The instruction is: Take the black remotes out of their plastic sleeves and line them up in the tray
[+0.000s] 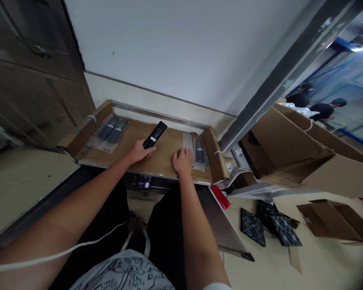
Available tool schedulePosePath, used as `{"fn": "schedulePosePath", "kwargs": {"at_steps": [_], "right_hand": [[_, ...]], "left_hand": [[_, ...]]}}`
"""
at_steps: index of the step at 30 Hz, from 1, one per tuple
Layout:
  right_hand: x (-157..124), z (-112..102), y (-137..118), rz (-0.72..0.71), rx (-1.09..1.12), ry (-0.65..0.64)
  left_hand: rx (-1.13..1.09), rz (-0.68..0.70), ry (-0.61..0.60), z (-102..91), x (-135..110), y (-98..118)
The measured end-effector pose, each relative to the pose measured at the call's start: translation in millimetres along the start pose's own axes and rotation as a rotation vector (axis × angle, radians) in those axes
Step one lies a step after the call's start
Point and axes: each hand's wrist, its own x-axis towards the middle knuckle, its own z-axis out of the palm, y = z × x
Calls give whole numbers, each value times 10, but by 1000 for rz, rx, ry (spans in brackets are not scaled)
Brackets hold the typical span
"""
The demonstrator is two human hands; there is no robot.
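Note:
My left hand (141,151) is closed around the lower end of a black remote control (155,134), which has a small white label on it. The remote tilts up and to the right above the cardboard-lined tray (133,133). On the right of that tray my right hand (183,162) lies palm down, fingers spread, at the edge of a pale flat sheet or bag (188,141). Just beside it is a dark remote in a clear bag (199,154). Two more bagged dark remotes (109,132) lie at the tray's left end.
Raised cardboard sides (219,155) border the tray, and a pale wall panel (169,48) rises behind it. Right of it stands a large open carton (287,141). Dark patterned packets (269,221) and a smaller box (332,219) lie on the floor. People (323,108) are far right.

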Motion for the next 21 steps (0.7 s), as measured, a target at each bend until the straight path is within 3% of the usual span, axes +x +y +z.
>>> {"fn": "schedulePosePath", "kwargs": {"at_steps": [21], "right_hand": [[5, -8, -2, -7, 28, 3]], "left_hand": [[-20, -2, -9, -8, 1, 13]]}}
